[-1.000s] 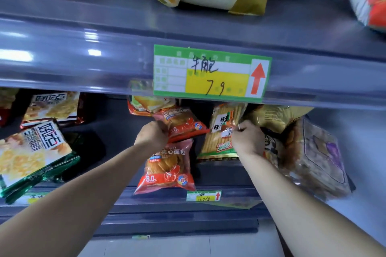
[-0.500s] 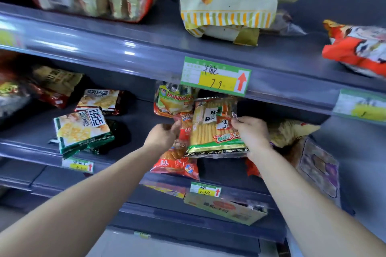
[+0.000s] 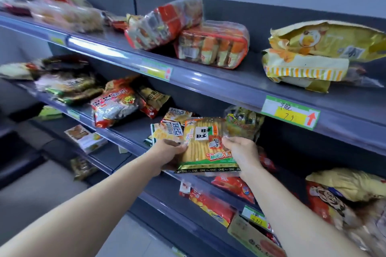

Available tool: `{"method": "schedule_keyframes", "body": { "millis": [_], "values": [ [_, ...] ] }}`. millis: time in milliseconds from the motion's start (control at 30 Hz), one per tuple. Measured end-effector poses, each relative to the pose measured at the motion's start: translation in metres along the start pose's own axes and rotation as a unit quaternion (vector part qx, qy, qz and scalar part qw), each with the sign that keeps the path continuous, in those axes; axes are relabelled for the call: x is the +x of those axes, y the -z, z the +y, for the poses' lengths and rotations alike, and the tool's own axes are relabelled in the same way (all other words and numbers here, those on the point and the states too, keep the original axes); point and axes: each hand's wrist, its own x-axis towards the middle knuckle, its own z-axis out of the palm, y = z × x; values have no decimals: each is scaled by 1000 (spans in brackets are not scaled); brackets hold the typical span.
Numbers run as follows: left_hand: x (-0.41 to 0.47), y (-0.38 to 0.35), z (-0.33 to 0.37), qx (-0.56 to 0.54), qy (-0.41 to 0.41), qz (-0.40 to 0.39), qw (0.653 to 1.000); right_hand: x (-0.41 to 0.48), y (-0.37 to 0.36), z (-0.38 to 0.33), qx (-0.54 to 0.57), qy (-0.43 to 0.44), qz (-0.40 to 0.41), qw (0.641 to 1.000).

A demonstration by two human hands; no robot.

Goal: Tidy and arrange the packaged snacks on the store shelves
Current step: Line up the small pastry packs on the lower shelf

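From the head view, the rice cracker packet (image 3: pixel 205 146) has come out of the shelf. A second ago it stood far back under the price tag (image 3: pixel 290 115) with only the right hand on it; now it is clear of the middle shelf (image 3: pixel 117 133), held in the air in front of its edge. The left hand (image 3: pixel 170 152) curls round its lower left side and the right hand (image 3: pixel 240 152) pinches its right edge, thumb on top. The gaze has swung left too, so I'd guess it is headed for a new spot that way, perhaps near the green-and-white packet (image 3: pixel 167 131) just behind it. The packet is flat and rectangular, in glossy, crinkly film. A clear window shows rows of pale yellow crackers above a green band, and they are probably brittle.
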Motion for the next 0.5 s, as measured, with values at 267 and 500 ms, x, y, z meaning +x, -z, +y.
{"method": "schedule_keyframes", "body": {
  "millis": [267, 500],
  "values": [
    [-11, 131, 0, -77, -7, 91, 993, -3, -123, -47, -7, 10, -157, 988],
    [7, 255, -12, -160, -31, 160, 974, -1, -255, -85, -71, 53, -217, 972]
  ]
}}
